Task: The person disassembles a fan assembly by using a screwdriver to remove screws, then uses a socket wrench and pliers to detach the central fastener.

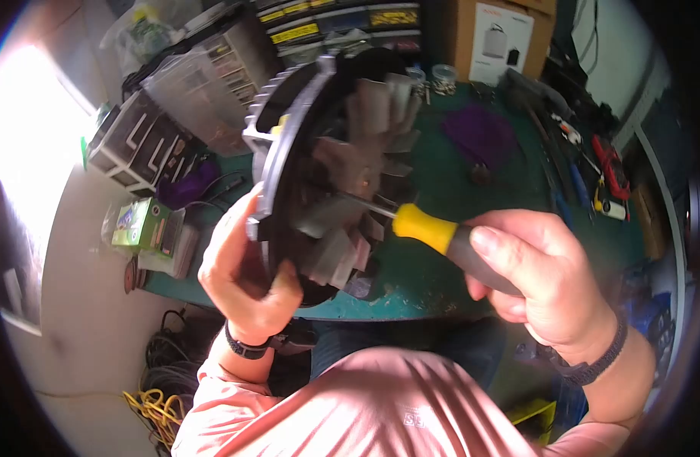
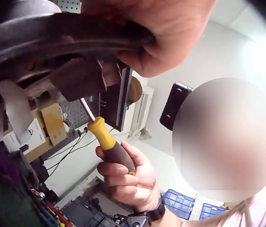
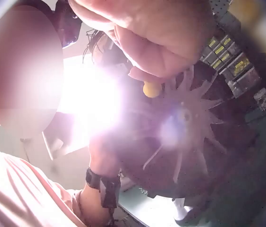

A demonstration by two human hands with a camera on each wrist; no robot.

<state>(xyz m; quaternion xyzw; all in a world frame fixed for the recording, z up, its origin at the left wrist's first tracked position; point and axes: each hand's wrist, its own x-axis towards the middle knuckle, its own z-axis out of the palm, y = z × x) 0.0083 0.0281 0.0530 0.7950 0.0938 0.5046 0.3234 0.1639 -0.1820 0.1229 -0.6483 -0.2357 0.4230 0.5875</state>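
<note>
A round, dark motor housing with a bright metal rim (image 1: 277,169) is held upright over the bench, its bladed fan (image 1: 350,161) facing right. My left hand (image 1: 239,286) grips its lower left edge, thumb on the fan side. In the left wrist view, that left hand (image 2: 170,35) is wrapped over the dark rim (image 2: 76,33). My right hand (image 1: 548,274) holds a screwdriver (image 1: 424,228) by its yellow and black handle. The metal shaft reaches in among the blades, and its tip is hidden there. Seen from the right wrist, the yellow collar (image 3: 152,90) overlaps the fan (image 3: 185,116).
The green bench (image 1: 411,297) carries a purple cloth (image 1: 479,133) and small jars (image 1: 443,78) behind the housing. Pliers and other tools lie right, near a red multimeter (image 1: 610,167). Drawer units (image 1: 148,145) and a green box (image 1: 140,226) stand left; a cardboard box (image 1: 468,38) is behind.
</note>
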